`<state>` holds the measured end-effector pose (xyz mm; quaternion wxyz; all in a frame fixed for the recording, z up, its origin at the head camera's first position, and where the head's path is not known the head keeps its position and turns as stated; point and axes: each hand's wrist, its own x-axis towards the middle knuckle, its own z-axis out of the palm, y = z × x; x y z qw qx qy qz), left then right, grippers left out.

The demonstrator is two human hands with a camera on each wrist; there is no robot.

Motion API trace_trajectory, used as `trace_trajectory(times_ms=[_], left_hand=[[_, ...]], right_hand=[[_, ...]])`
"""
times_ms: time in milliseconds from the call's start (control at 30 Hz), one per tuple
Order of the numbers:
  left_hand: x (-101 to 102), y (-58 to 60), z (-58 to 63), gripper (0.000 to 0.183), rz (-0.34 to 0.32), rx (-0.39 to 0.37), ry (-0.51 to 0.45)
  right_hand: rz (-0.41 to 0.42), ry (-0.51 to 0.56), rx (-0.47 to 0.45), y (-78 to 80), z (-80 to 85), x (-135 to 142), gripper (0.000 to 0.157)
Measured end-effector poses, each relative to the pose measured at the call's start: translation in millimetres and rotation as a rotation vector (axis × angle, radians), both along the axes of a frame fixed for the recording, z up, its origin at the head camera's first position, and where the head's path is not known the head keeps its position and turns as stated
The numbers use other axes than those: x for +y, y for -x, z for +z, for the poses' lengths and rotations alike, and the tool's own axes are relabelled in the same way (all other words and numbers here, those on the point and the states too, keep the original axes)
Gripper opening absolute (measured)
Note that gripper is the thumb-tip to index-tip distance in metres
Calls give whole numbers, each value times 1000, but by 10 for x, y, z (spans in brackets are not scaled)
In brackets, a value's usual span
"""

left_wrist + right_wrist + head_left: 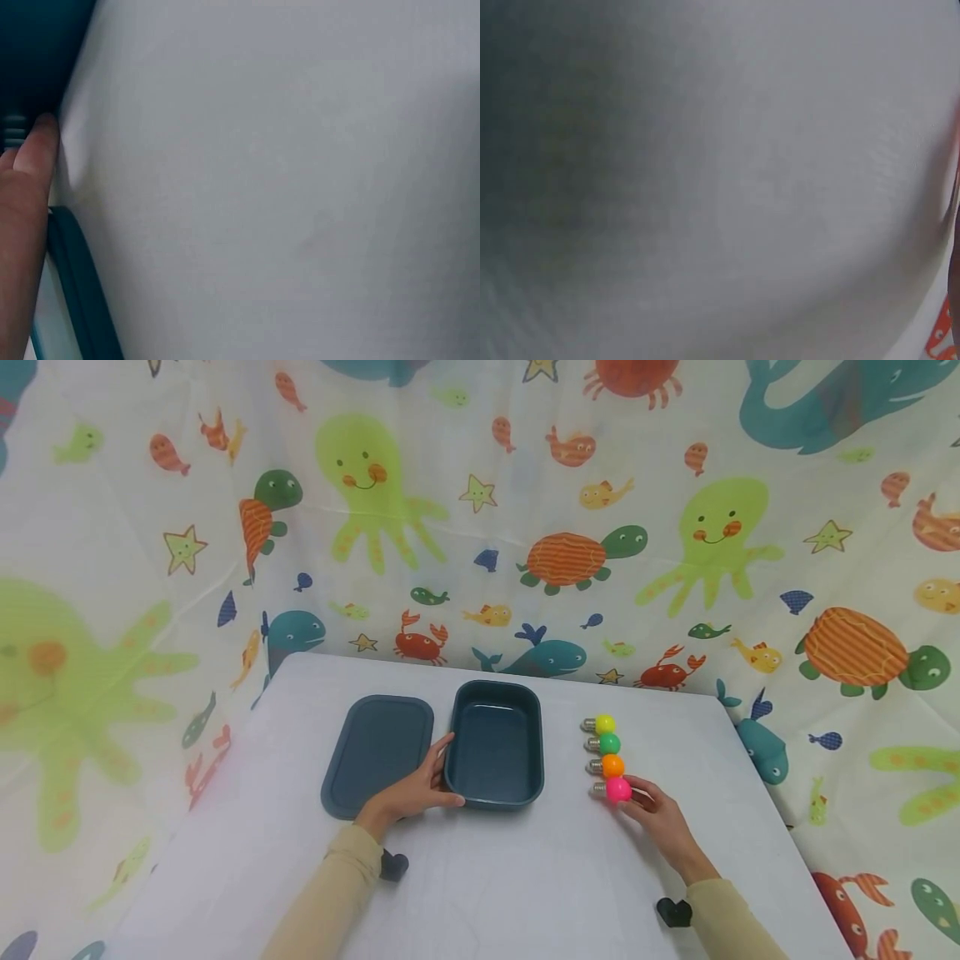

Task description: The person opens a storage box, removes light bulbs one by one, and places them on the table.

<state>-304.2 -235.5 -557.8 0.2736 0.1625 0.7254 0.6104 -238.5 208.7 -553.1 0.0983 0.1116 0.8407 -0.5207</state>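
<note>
A dark blue rectangular container [495, 799] stands open-topped near the middle of the table. My left hand [414, 789] touches its front left corner, fingers along the left wall and thumb at the front; in the left wrist view the thumb [37, 150] lies against the container's wall [45, 52]. To the right, small light bulbs with metal screw bases lie in a column: yellow [604, 724], green [609, 743], orange [612, 765] and pink [618, 790]. My right hand [663, 827] pinches the pink bulb between thumb and fingers. The right wrist view shows mostly white tablecloth.
A flat dark blue lid [382, 752] lies left of the container, close to the left hand. The white table [517, 893] ends at a curtain [465, 527] printed with sea animals, behind and along the sides.
</note>
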Motion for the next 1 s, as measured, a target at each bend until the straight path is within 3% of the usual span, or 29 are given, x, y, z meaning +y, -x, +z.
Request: trace_trajectory(times_ms=[300,533,1000], left_hand=[[2,13,-5,113,-4,3,0],[5,18,-9,112,-5,8,1],[39,22,18,112,-8,0,1]], right_hand=[[4,-21,42,28,-45,20,69],[20,2,67,55,-63,22,74],[7,-21,46,26,-16,30,75]])
